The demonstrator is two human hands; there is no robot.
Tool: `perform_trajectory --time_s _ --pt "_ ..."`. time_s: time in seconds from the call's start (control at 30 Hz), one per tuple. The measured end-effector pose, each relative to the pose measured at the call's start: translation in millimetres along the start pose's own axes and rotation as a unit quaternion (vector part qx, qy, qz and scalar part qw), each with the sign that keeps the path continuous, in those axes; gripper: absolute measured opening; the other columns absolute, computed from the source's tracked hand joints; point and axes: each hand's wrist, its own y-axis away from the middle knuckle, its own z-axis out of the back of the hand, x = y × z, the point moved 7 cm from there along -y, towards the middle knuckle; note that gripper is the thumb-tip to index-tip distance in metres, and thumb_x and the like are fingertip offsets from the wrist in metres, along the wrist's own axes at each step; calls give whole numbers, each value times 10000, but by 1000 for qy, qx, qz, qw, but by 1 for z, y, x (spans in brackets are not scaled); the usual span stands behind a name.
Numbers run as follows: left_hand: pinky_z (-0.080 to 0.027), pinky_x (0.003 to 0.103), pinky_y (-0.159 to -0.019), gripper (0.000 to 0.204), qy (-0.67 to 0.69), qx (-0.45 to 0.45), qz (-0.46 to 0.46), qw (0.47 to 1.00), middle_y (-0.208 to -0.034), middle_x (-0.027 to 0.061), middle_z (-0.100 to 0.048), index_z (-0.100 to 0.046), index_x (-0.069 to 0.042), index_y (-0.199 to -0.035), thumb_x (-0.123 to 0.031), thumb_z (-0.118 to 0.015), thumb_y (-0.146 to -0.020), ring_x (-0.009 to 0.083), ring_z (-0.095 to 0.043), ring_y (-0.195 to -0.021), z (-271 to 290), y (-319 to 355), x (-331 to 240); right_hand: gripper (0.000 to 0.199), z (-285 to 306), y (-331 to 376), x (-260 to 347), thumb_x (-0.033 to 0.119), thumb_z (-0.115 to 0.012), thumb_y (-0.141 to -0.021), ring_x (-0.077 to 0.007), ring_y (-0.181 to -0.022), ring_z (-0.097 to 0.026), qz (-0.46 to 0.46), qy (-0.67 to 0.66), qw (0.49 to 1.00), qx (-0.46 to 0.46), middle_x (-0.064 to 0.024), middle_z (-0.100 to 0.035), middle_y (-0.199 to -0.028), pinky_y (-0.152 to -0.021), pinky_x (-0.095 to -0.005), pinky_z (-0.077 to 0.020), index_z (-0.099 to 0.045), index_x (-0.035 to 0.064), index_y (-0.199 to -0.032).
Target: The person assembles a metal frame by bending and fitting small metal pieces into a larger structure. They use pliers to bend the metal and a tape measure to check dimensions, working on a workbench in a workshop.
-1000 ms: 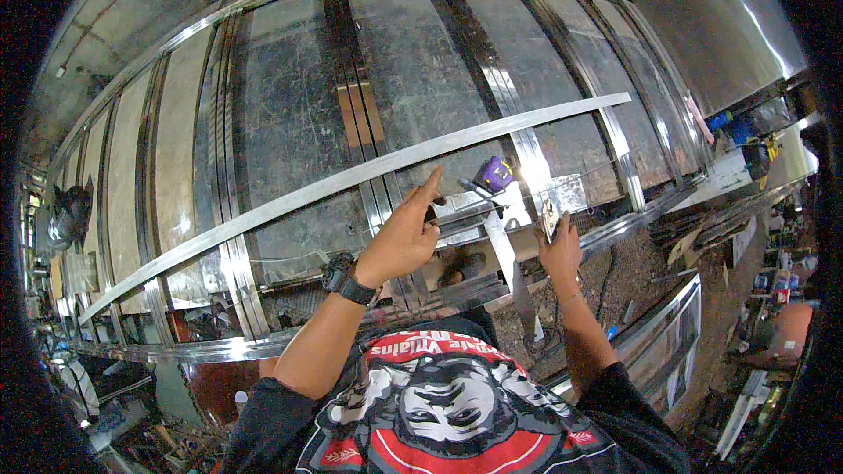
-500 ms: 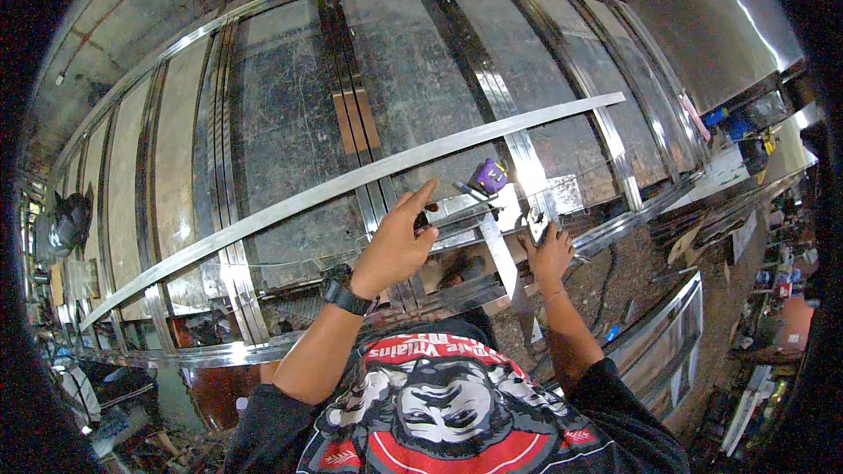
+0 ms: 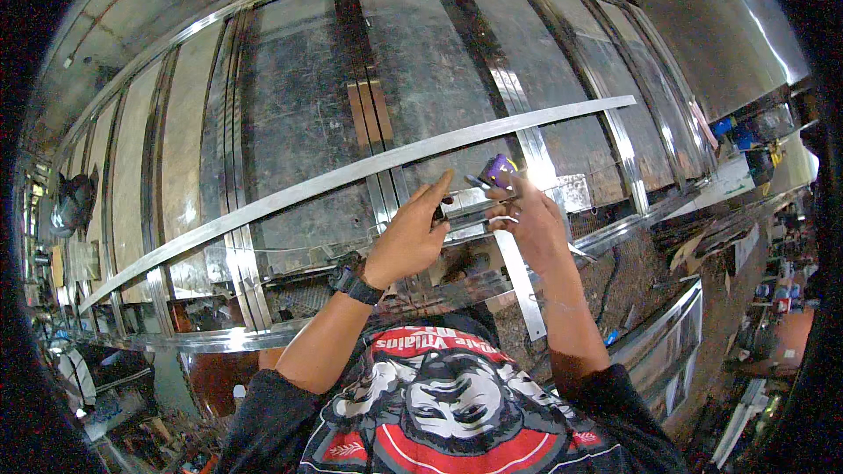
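Observation:
My left hand [image 3: 408, 241], with a dark watch at its wrist, rests at the near edge of a metal frame. Its index finger points forward, the thumb is apart, and the other fingers curl under around a dark thing I cannot make out. My right hand [image 3: 537, 224] is just right of it, slightly blurred, fingers apart, reaching over a purple tape measure [image 3: 500, 168]. A dark pen-like stick [image 3: 477, 182] lies beside its fingertips. Below the right hand a flat steel strip [image 3: 522, 290] slants toward me. A thin metal tip [image 3: 581, 253] shows by the right wrist.
A long flat metal bar [image 3: 351, 177] lies diagonally across the large frame of shiny tubes [image 3: 237, 272]. Beyond the frame's right end stands a sheet of metal [image 3: 720, 26]. A smaller frame [image 3: 654, 342] leans at lower right. A dark bag-like thing [image 3: 72, 204] is at far left.
My right hand has moved up and left, from a shiny metal tool to the tape measure and dark stick. My left hand keeps nearly the same pose. The whole view has shifted slightly.

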Motion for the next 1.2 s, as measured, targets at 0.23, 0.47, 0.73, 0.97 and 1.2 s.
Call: perform_trajectory --time_s 0.23,0.47,0.73,0.97,1.2 --pt "-467 479 -1031 539 -160 -7 1 987 -1261 243 -649 -569 -50 -1395 -237 -698 -907 425 -604 -1188 17 9 12 298 -15 -4 6 241 -605 -1033 -248 -816 -694 1 -3 999 43 -140 -696 -947 -754 -397 -589 -641 -4 -1199" --pt "-484 458 -804 266 -197 -59 -35 978 -936 145 -728 -717 -25 -1060 -256 -633 -959 355 -668 -863 11 27 12 389 -25 -2 3 251 -566 -1047 -255 -937 -682 19 -104 992 75 -154 -672 -1108 -817 -392 -587 -550 27 -1365" --pt "-449 442 -794 173 -236 -175 -105 950 -867 118 -706 -706 -47 -980 -208 -672 -927 318 -654 -814 6 30 -5 546 -39 4 -55 213 -679 -975 -245 -1171 -630 -7 -102 987 124 -122 -635 -1313 -1029 -404 -515 -498 10 -1448" --pt "-437 425 -787 134 -210 -218 -118 946 -819 86 -690 -688 -56 -936 -184 -701 -898 291 -642 -761 11 37 -19 560 -45 -3 -56 163 -745 -927 -221 -1090 -656 20 -87 989 119 -108 -660 -1257 -907 -342 -552 -537 38 -1432" --pt "-419 392 -764 114 -202 -245 -153 936 -811 39 -655 -683 -97 -933 -195 -719 -884 240 -611 -716 5 41 -33 401 -55 -15 -60 354 -765 -888 -277 -987 -679 28 -20 992 118 -128 -681 -1077 -869 -411 -565 -667 27 -1097"
